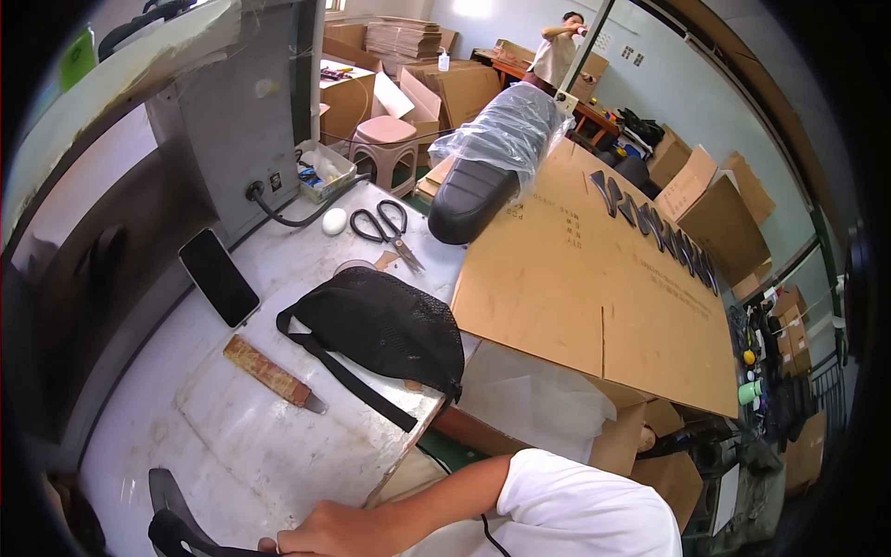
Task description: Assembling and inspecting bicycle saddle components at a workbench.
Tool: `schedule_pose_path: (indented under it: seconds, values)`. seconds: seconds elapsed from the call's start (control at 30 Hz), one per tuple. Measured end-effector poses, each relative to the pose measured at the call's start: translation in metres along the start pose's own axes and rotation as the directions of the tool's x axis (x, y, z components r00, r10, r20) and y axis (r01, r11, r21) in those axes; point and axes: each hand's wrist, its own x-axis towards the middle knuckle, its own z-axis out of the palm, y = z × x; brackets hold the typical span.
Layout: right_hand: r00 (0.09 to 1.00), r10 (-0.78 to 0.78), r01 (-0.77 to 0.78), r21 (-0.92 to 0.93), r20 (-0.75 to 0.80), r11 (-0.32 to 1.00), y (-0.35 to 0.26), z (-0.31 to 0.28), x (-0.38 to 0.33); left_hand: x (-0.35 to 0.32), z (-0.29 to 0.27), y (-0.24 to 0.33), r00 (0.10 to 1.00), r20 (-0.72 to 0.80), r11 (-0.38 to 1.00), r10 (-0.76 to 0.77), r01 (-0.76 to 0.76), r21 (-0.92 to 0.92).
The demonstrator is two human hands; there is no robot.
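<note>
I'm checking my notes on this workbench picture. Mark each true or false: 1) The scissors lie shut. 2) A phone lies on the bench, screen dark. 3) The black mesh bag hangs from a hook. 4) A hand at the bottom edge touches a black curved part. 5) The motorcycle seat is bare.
1) False: the scissors lie open.
2) True: the phone is dark.
3) False: the black mesh bag lies on the bench.
4) True: the hand touches the black curved part.
5) False: the motorcycle seat is partly wrapped in clear plastic.
</note>
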Motion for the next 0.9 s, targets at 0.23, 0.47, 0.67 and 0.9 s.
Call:
schedule_pose_path:
  seconds: [0.23,0.47,0.67,0.9]
  values:
    - [0.969,0.131,-0.212,0.433,0.210,0.876,0.013,-0.006,0.003,-0.019,-0.004,-0.014,0.996,0.042,0.997,-0.074,0.075,-0.015]
    - [0.911,0.276,-0.369,0.308,0.307,0.877,0.002,-0.017,0.005,-0.034,-0.003,-0.027,0.987,0.078,0.989,-0.141,0.145,-0.040]
    - [0.988,-0.008,0.016,-0.053,0.154,0.998,0.020,-0.013,-0.001,-0.045,0.000,-0.038,0.976,0.105,0.978,-0.192,0.199,-0.064]
    - [0.852,0.202,-0.490,0.596,0.484,0.636,0.027,0.016,-0.009,-0.052,0.002,-0.049,0.961,0.134,0.963,-0.241,0.254,-0.089]
